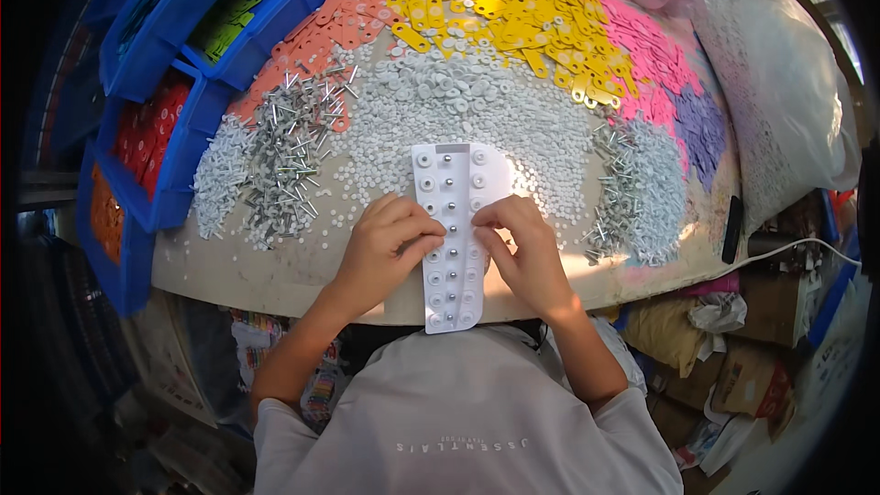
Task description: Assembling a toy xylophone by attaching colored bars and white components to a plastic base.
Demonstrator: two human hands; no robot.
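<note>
A long white plastic holder (448, 307) lies on the table in front of me, its near end at the table edge. Down its middle runs a row of small shiny metal heads, with white round plastic pieces along both sides. My left hand (390, 243) is at the holder's left side, thumb and forefinger brought together over its edge. At the right side, my right hand (522, 243) has its thumb and forefinger bent close together by the round pieces. Whatever either hand pinches is too small or hidden to make out.
Small white plastic rings (477, 92) cover the middle of the table. Metal pins (284, 156) lie left, more pins (610, 192) right. Flat yellow tabs (541, 18), orange tabs (344, 14), pink tabs (651, 55) and purple tabs (699, 128) ring the back. Blue bins (174, 192) stand left, a white sack (779, 82) right.
</note>
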